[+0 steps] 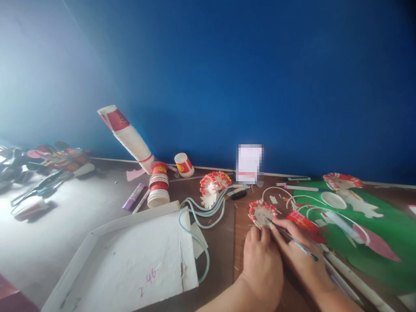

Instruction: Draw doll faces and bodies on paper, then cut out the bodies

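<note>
A cut paper cup with red-and-white curled strips round its rim (262, 212) lies on the brown table in front of both hands. My left hand (264, 260) is closed at its near edge, the fingertips pressed on the strips. Between the fingers of my right hand (300, 247) is a slim dark pen (300, 245), its tip down at the pale middle of the cut cup. Red paper (303, 223) lies just beyond the right hand. Another curled-strip cup (212, 184) rests farther left, and a similar one (342, 181) is at the far right.
A white box lid (130, 264) covers the left front. Behind it a tall stack of paper cups (133, 141) leans on the blue wall. A pale blue cable (208, 255) loops beside the lid. Green paper (367, 255) with scraps lies at right.
</note>
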`<action>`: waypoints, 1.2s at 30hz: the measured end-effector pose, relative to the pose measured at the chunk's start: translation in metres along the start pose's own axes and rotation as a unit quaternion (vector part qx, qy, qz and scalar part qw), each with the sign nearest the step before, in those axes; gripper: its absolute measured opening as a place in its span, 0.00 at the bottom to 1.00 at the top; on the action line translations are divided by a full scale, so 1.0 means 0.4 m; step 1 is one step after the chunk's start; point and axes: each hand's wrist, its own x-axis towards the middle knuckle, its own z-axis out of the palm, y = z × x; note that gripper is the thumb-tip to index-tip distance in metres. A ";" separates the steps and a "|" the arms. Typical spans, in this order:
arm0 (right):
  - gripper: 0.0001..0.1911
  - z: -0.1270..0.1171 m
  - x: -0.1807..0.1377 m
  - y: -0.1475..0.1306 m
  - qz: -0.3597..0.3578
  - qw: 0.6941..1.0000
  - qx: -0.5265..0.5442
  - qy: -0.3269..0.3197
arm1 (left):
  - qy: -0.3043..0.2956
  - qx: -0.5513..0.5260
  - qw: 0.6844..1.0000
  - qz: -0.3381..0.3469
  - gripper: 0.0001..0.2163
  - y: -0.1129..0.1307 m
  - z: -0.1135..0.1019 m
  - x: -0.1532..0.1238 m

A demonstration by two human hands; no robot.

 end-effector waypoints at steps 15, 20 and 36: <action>0.25 0.000 -0.002 0.001 0.024 1.000 0.006 -0.017 | 0.004 -0.002 1.000 0.012 0.18 -0.001 0.001 -0.001; 0.25 0.003 -0.002 0.002 0.038 0.999 0.011 -0.028 | 0.002 -0.011 1.000 0.008 0.17 -0.001 0.000 0.000; 0.23 0.001 -0.004 0.004 0.051 0.997 0.025 -0.052 | -0.034 -0.004 0.999 -0.003 0.20 0.001 -0.002 0.008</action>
